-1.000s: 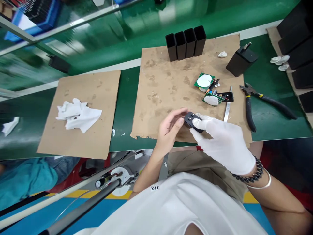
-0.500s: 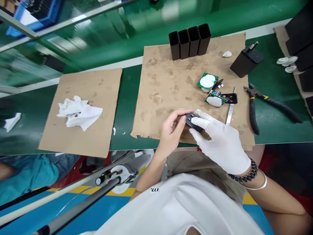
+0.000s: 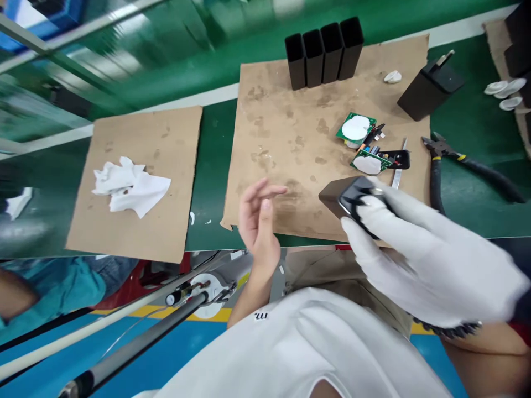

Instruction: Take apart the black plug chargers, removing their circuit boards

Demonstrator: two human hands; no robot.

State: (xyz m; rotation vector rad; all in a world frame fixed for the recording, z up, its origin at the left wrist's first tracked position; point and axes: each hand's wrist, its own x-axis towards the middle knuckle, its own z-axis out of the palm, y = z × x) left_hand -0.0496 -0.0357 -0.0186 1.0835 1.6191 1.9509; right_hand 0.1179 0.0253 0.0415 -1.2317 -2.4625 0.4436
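My right hand [image 3: 418, 249], in a white glove, grips a black charger housing [image 3: 346, 196] and holds it raised near the camera, above the front edge of the large cardboard sheet [image 3: 290, 138]. My bare left hand [image 3: 259, 221] hovers to its left with the fingers loosely apart and nothing in them. Two green circuit boards with white pads [image 3: 360, 143] lie on the cardboard just beyond the housing.
Several empty black housings [image 3: 323, 52] stand in a row at the cardboard's far edge. A black charger with prongs [image 3: 429, 91], black pliers [image 3: 460, 166], a metal strip [image 3: 398, 177] and white caps [image 3: 504, 94] lie to the right. Crumpled white tissue [image 3: 126, 185] rests on the left cardboard.
My left hand let go of the black housing and drew back to the left. My right hand lifted the housing up and towards the camera.
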